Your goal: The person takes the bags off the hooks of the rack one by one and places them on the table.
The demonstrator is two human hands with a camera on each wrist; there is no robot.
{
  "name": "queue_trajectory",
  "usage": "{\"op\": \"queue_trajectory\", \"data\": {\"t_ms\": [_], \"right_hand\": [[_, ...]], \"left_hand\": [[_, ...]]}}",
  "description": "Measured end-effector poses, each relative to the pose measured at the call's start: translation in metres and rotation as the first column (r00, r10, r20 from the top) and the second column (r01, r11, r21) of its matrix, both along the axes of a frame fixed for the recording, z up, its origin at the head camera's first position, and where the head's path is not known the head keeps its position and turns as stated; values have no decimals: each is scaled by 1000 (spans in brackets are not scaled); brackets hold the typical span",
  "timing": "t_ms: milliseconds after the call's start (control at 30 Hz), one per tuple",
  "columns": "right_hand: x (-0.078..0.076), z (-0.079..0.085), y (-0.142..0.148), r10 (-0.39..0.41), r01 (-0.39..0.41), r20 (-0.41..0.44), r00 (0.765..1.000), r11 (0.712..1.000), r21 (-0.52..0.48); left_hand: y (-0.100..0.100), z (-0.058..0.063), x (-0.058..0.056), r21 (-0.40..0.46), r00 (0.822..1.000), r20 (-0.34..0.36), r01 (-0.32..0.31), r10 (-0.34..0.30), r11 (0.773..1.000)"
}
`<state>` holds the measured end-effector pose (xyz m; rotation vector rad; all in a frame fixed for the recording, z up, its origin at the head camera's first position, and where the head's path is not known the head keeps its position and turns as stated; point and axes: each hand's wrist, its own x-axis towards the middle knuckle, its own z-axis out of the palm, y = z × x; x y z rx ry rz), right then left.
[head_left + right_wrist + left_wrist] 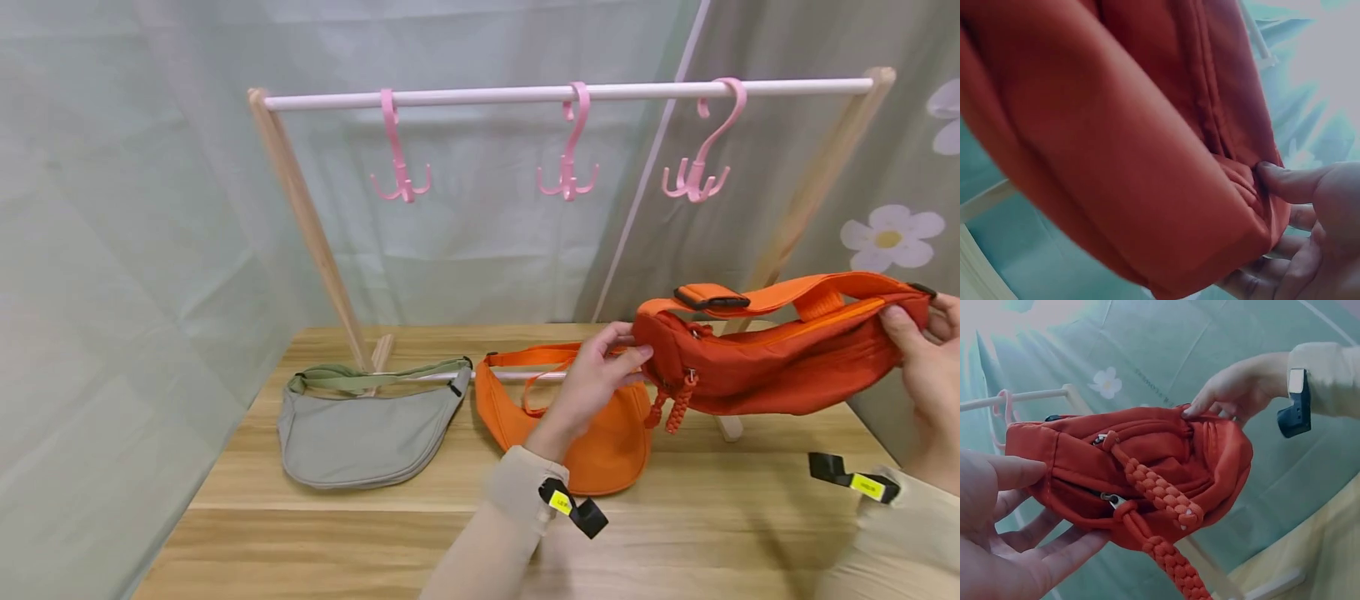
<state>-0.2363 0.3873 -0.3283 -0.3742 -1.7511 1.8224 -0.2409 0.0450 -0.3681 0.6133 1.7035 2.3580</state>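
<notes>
A red waist bag (780, 371) with an orange strap (795, 292) and a black buckle is held up over the right side of the table. My left hand (600, 371) pinches its left end, thumb in front and fingers beneath. At the other end my right hand (930, 350) grips the corner, its thumb on the front fabric in the right wrist view. Two braided zipper pulls (1160, 494) dangle from the left end of the bag. Behind the left forearm lies an orange bag (611, 450), partly hidden. Further left a grey bag (367, 437) with a green strap lies flat.
A rack with a white rod (480, 96) and wooden legs (307, 217) stands at the back of the wooden table (315, 542). Three pink hooks hang from it: a left hook (397, 150), a middle hook (573, 146) and a right hook (705, 150). Curtains are behind.
</notes>
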Motion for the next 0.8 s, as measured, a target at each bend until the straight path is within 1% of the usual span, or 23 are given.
{"op": "queue_trajectory", "data": {"t_ms": [33, 67, 100, 167, 200, 233, 267, 300, 333, 367, 400, 433, 500, 533, 600, 633, 667, 700, 733, 767, 800], "right_hand": [[-3, -3, 7, -30, 29, 51, 998, 999, 37], [-9, -15, 23, -42, 37, 64, 997, 996, 77], [-16, -27, 41, -45, 37, 64, 997, 993, 115], [-37, -60, 87, -46, 30, 75, 996, 980, 198], [-37, -61, 89, -66, 39, 108, 992, 973, 228], [-47, -74, 107, -71, 41, 111, 991, 967, 253], [-54, -87, 122, -58, 36, 81, 995, 966, 256], [-56, -88, 123, -73, 45, 97, 993, 965, 259], [-53, -83, 116, -102, 62, 137, 985, 962, 266], [-47, -77, 105, -125, 77, 159, 979, 957, 279], [-37, -65, 88, -142, 84, 184, 973, 953, 291], [-37, -70, 91, -132, 79, 160, 978, 951, 298], [-18, -48, 61, -138, 58, 227, 964, 942, 330], [-11, -41, 51, -138, 40, 258, 956, 935, 353], [-6, -37, 47, -98, -25, 294, 951, 921, 388], [-8, -42, 53, -78, -49, 298, 951, 917, 396], [-10, -47, 59, -52, -90, 314, 948, 902, 421], [-13, -54, 66, -31, -115, 316, 948, 894, 434], [-13, -58, 71, -11, -147, 326, 945, 878, 455], [-15, -64, 76, 2, -162, 327, 945, 871, 464], [-15, -67, 79, 19, -187, 336, 942, 859, 476]], "left_hand": [[3, -2, 1, -1, 1000, 5, 3, -3, 1000], [6, -3, 2, -2, 1000, 9, 7, -7, 1000], [9, -5, 2, -9, 1000, 15, 8, -8, 1000], [14, -8, 3, -16, 1000, 24, 13, -13, 1000], [16, -9, 3, -23, 1000, 26, 16, -16, 1000], [18, -12, 3, -27, 999, 33, 16, -15, 1000], [20, -13, 3, -30, 999, 41, 16, -15, 999], [22, -16, 3, -36, 999, 49, 15, -13, 999], [24, -18, 3, -36, 998, 57, 18, -16, 999], [26, -21, 2, -37, 998, 66, 20, -18, 999], [28, -24, 2, -38, 997, 73, 22, -19, 999], [30, -27, 3, -38, 996, 86, 23, -20, 999], [32, -32, 4, -37, 994, 110, 28, -24, 999], [33, -35, 4, -34, 992, 123, 29, -24, 999], [35, -40, 5, -33, 989, 148, 21, -16, 999], [35, -42, 6, -34, 987, 161, 15, -9, 999], [36, -43, 7, -35, 985, 173, 8, -2, 999], [37, -44, 8, -41, 983, 183, 0, 8, 999], [37, -46, 9, -46, 981, 192, -7, 16, 999], [38, -46, 10, -50, 979, 201, -12, 22, 999], [38, -47, 11, -55, 978, 208, -17, 28, 998]]}}
